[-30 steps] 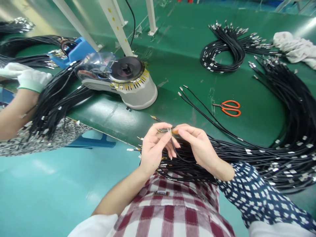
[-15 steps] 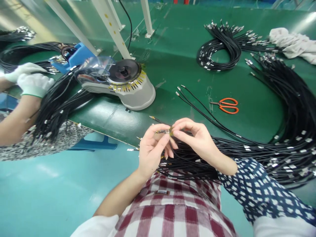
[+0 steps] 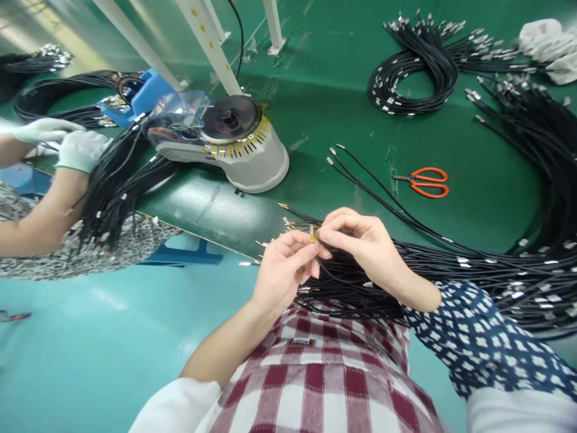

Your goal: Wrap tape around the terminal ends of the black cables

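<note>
Left hand [image 3: 283,267] and right hand [image 3: 368,243]: fingertips pinched on a small yellow piece [image 3: 314,237] above the near black cable bundle [image 3: 435,261]; orange-handled scissors [image 3: 428,181] lie farther off, right

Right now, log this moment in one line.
left hand: pinching yellow piece | right hand: pinching same piece | scissors: on table

Cannot read any word, number, brand or sign with certainty. Can make out light lettering on a small dark patch [image 3: 301,342] with a brownish edge on the red-and-white checked garment [image 3: 314,377], but too small and blurred to spell out. Can spot pale tags [image 3: 463,262] on the black cables [image 3: 433,254] and yellow marks [image 3: 240,148] on the grey machine [image 3: 270,168] too, without being able to read any print on either
</note>
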`<action>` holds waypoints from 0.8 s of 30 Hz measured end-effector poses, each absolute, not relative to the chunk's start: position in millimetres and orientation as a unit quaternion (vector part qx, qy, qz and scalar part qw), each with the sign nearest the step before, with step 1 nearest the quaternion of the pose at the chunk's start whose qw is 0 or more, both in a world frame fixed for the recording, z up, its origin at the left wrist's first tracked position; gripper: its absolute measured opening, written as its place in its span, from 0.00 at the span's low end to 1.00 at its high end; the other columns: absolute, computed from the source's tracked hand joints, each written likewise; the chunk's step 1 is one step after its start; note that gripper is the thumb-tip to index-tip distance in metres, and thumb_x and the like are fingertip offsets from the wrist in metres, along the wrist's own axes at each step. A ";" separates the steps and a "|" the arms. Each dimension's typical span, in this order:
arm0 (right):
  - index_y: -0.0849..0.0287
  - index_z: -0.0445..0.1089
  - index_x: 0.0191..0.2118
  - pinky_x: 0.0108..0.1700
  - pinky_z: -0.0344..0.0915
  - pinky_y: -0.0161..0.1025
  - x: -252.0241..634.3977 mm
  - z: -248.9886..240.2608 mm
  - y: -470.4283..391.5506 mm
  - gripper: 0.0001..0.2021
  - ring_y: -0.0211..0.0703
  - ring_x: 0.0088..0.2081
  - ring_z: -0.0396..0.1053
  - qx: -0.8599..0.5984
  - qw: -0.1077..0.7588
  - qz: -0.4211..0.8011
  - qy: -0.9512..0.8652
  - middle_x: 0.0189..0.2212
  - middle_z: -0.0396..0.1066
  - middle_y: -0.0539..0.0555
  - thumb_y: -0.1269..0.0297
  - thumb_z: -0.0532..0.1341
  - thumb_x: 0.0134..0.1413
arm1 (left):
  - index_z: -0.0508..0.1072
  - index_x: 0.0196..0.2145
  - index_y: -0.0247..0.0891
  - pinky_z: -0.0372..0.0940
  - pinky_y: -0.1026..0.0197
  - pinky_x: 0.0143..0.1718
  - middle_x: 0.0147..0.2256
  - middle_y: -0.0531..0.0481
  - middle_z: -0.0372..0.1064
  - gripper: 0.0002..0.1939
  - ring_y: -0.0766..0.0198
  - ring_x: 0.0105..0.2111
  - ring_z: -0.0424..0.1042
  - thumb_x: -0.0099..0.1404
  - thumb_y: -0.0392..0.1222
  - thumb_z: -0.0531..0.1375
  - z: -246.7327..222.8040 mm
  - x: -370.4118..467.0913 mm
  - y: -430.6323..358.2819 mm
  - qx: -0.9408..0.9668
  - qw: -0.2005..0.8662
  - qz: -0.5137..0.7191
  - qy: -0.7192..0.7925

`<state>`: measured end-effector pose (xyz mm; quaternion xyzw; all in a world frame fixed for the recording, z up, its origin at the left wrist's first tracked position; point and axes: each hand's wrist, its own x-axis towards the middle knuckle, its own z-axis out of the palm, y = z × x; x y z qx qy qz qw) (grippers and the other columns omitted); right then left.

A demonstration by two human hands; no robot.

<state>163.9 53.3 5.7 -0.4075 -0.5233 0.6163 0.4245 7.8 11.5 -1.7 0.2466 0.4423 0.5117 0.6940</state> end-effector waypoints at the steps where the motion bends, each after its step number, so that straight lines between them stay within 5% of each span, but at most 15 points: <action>1: 0.57 0.76 0.26 0.45 0.65 0.41 163.4 4.9 52.9 0.07 0.40 0.36 0.69 -0.405 0.423 0.627 -0.513 0.33 0.71 0.51 0.63 0.69 0.52 | 0.72 0.28 0.34 0.52 0.73 0.13 0.25 0.49 0.77 0.12 0.72 0.15 0.68 0.56 0.41 0.71 -3.6 8.4 10.8 0.242 0.699 0.512 0.437; 9: 0.59 0.75 0.26 0.38 0.66 0.40 163.4 3.9 49.5 0.09 0.36 0.29 0.66 -0.398 0.408 0.684 -0.454 0.32 0.69 0.51 0.60 0.70 0.49 | 0.76 0.31 0.36 0.57 0.70 0.17 0.25 0.51 0.76 0.11 0.74 0.15 0.64 0.56 0.44 0.71 -19.7 13.5 8.5 0.236 0.712 0.526 0.401; 24: 0.57 0.78 0.30 0.44 0.66 0.40 172.8 -7.0 63.5 0.09 0.39 0.36 0.69 -0.326 0.391 0.679 -0.528 0.35 0.69 0.51 0.57 0.70 0.50 | 0.70 0.32 0.36 0.52 0.71 0.18 0.22 0.54 0.69 0.14 0.75 0.17 0.58 0.57 0.44 0.70 -11.4 14.3 6.7 0.250 0.737 0.495 0.386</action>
